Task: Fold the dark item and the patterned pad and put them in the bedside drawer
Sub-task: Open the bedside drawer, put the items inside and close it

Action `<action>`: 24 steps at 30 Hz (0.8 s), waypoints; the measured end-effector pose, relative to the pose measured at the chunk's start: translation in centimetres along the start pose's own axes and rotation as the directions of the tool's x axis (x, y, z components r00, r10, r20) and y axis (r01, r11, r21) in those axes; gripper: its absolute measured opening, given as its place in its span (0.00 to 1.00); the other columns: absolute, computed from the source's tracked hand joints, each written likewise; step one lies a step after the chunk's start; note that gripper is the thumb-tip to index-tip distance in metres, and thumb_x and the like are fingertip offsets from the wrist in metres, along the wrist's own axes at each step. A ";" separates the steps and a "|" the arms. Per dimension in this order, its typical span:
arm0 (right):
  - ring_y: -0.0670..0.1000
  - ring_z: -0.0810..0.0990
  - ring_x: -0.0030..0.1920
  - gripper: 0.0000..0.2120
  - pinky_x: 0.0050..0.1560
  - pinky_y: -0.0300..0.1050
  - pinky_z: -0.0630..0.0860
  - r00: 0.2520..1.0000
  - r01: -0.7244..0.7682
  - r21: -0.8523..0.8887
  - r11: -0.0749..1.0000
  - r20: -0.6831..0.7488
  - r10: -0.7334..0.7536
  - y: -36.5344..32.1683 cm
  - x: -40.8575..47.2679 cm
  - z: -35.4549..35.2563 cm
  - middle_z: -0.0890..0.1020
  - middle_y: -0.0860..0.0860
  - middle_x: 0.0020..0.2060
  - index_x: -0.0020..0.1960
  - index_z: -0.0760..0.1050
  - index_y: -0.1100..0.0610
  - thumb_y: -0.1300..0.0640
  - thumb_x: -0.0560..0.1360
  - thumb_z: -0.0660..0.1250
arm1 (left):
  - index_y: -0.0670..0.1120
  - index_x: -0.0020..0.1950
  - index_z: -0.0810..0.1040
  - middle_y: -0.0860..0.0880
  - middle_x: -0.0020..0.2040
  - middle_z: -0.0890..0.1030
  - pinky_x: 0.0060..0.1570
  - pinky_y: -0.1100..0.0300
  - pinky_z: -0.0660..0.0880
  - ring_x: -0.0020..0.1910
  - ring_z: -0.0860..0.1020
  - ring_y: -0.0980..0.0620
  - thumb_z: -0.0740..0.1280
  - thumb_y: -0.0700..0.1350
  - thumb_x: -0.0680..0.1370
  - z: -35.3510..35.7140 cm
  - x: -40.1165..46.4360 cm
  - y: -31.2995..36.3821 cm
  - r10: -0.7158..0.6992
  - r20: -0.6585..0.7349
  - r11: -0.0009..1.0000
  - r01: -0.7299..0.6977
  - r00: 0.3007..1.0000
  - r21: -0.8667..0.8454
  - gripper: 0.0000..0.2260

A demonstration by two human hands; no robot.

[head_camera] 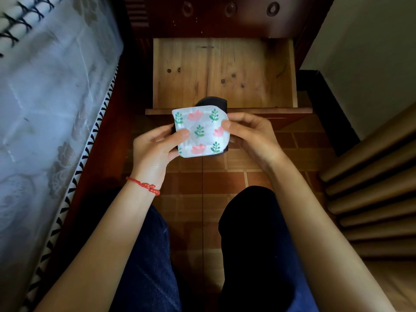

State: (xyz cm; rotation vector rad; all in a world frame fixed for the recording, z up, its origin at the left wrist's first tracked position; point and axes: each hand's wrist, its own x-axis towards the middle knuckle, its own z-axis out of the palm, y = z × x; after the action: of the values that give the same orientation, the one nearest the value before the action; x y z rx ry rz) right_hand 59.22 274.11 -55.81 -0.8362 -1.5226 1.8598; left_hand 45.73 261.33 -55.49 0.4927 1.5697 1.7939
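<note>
Folded patterned pad [201, 132] stacked on dark item [212, 102], both pinched together by left hand [155, 145] and right hand [252, 136], held before open drawer [225, 73], presumably for joint placement.

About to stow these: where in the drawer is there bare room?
The drawer floor shows bare wood from back wall to side walls. Crowded only at its front edge, where the left hand and right hand hold the pad over the dark item.

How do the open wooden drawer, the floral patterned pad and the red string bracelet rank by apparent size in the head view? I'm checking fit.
1. Open wooden drawer
2. Floral patterned pad, nearer the camera, yet smaller
3. Red string bracelet
</note>
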 end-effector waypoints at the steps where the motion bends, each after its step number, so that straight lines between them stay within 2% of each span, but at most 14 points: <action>1: 0.50 0.84 0.45 0.05 0.46 0.46 0.82 1.000 0.015 -0.005 1.000 -0.015 -0.016 -0.4 0.1 -0.1 0.84 0.52 0.42 0.47 0.79 0.58 0.64 0.71 0.70 | 0.44 0.50 0.80 0.48 0.50 0.83 0.42 0.58 0.80 0.51 0.82 0.51 0.69 0.37 0.72 0.3 0.1 0.3 0.010 -0.002 1.000 -0.010 1.000 0.004 0.08; 5: 0.49 0.84 0.44 0.04 0.48 0.47 0.82 0.993 0.092 -0.036 0.995 -0.068 -0.094 -2.5 0.9 -0.3 0.84 0.51 0.40 0.45 0.80 0.58 0.63 0.70 0.71 | 0.42 0.51 0.80 0.47 0.50 0.83 0.43 0.58 0.81 0.50 0.83 0.52 0.70 0.37 0.71 1.7 0.6 2.1 0.055 -0.015 0.998 -0.054 0.998 0.028 0.09; 9: 0.44 0.84 0.42 0.02 0.41 0.40 0.82 0.981 0.152 -0.098 0.984 -0.108 -0.162 -4.5 2.0 -0.7 0.83 0.51 0.42 0.44 0.79 0.59 0.63 0.71 0.70 | 0.44 0.49 0.80 0.48 0.48 0.83 0.44 0.57 0.81 0.49 0.83 0.52 0.71 0.37 0.71 3.2 2.0 4.3 0.120 0.002 0.990 -0.120 0.993 0.076 0.08; 13: 0.42 0.84 0.41 0.04 0.38 0.37 0.81 0.968 0.164 -0.147 0.975 -0.164 -0.188 -5.9 3.4 -1.0 0.83 0.49 0.42 0.46 0.79 0.59 0.60 0.72 0.70 | 0.43 0.51 0.79 0.46 0.49 0.82 0.44 0.58 0.81 0.50 0.82 0.52 0.72 0.38 0.70 4.7 4.1 5.8 0.122 -0.002 0.985 -0.121 0.993 0.124 0.10; 16: 0.42 0.82 0.41 0.06 0.36 0.33 0.79 0.962 0.137 -0.206 0.969 -0.205 -0.180 -6.5 4.9 -1.2 0.82 0.50 0.43 0.48 0.79 0.59 0.59 0.72 0.70 | 0.45 0.43 0.77 0.46 0.46 0.81 0.39 0.63 0.81 0.48 0.82 0.50 0.72 0.36 0.70 5.6 5.9 6.4 0.066 0.003 0.994 -0.066 0.998 0.092 0.07; 19: 0.44 0.81 0.45 0.07 0.35 0.32 0.78 0.961 0.100 -0.267 0.958 -0.223 -0.162 -6.8 6.7 -1.3 0.82 0.51 0.46 0.49 0.78 0.60 0.58 0.73 0.69 | 0.46 0.39 0.76 0.43 0.48 0.81 0.40 0.62 0.80 0.48 0.81 0.49 0.72 0.35 0.70 6.2 7.7 6.6 0.042 0.006 0.991 -0.043 0.999 0.125 0.08; 22: 0.47 0.81 0.47 0.06 0.36 0.34 0.80 0.961 0.049 -0.290 0.956 -0.248 -0.125 -6.7 8.5 -1.2 0.81 0.51 0.47 0.48 0.78 0.60 0.59 0.73 0.69 | 0.43 0.44 0.77 0.42 0.54 0.81 0.42 0.60 0.80 0.52 0.81 0.47 0.72 0.36 0.70 6.5 9.7 6.3 0.020 -0.005 0.984 -0.019 1.000 0.175 0.07; 24: 0.49 0.81 0.48 0.05 0.37 0.36 0.80 0.954 0.017 -0.304 0.953 -0.279 -0.106 -6.5 9.6 -1.3 0.81 0.53 0.48 0.47 0.78 0.59 0.60 0.72 0.70 | 0.40 0.51 0.78 0.41 0.58 0.80 0.44 0.58 0.79 0.55 0.80 0.46 0.72 0.36 0.69 6.9 10.9 6.1 -0.012 -0.018 0.977 0.015 1.000 0.212 0.12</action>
State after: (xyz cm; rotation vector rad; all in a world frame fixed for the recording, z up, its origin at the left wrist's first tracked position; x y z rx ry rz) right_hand 54.51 283.38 -50.57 -1.1317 -1.6359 1.4031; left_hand 41.41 273.72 -49.97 0.5667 1.7826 1.6317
